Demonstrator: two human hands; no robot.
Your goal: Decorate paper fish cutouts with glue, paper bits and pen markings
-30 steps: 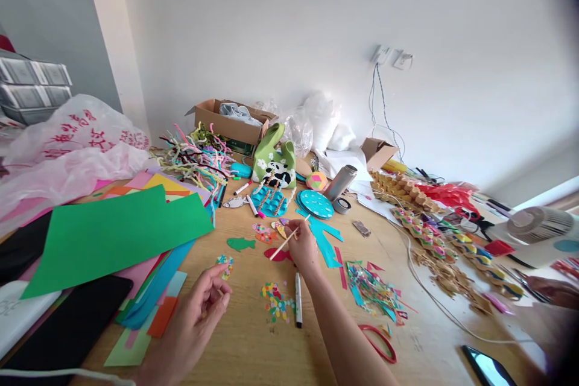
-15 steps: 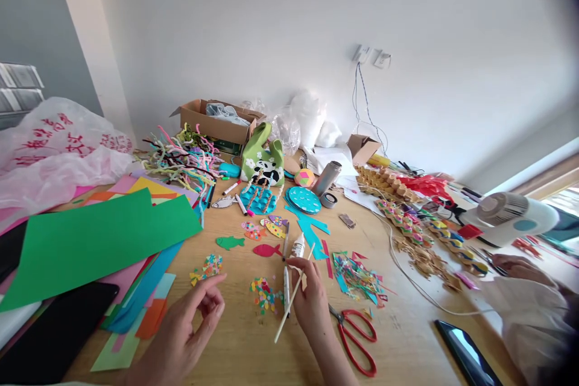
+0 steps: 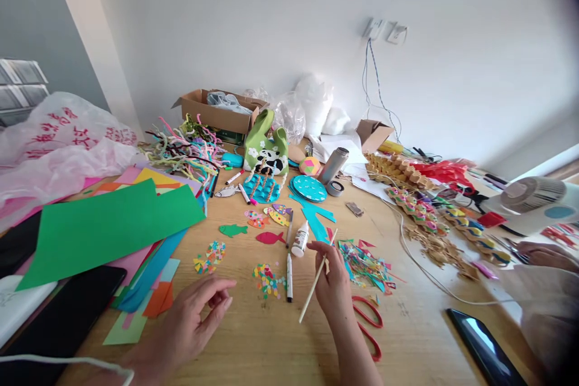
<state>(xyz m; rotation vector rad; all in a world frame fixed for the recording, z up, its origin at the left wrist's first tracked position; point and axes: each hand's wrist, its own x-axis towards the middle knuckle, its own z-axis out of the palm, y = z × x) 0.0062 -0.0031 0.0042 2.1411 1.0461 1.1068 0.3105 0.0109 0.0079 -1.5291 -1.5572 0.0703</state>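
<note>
My right hand [image 3: 332, 274] grips a thin pale wooden stick [image 3: 312, 289] that slants down toward me, its fingertips close to a white glue bottle [image 3: 299, 240]. My left hand [image 3: 201, 307] is empty, its fingers loosely curved and apart above the wood tabletop. Between the hands lie a pile of colourful paper dots [image 3: 268, 280] and a white marker [image 3: 289, 277]. A second group of dots [image 3: 210, 257] forms a fish-like shape near my left fingers. Farther off are a red paper fish [image 3: 270, 237], a green paper fish [image 3: 233, 230] and several decorated fish [image 3: 277, 215].
Red-handled scissors [image 3: 368, 313] lie partly behind my right forearm. Paper scraps [image 3: 366, 265] are heaped to the right, with a phone [image 3: 484, 344] nearer the edge. Green card [image 3: 117, 229] tops a paper stack at left. A co-worker's hand [image 3: 543, 252] shows at far right, near a fan [image 3: 534, 205].
My right hand has moved right with the stick, away from the marker and over the scissors' blades. The view has shifted slightly; my left hand stays empty.
</note>
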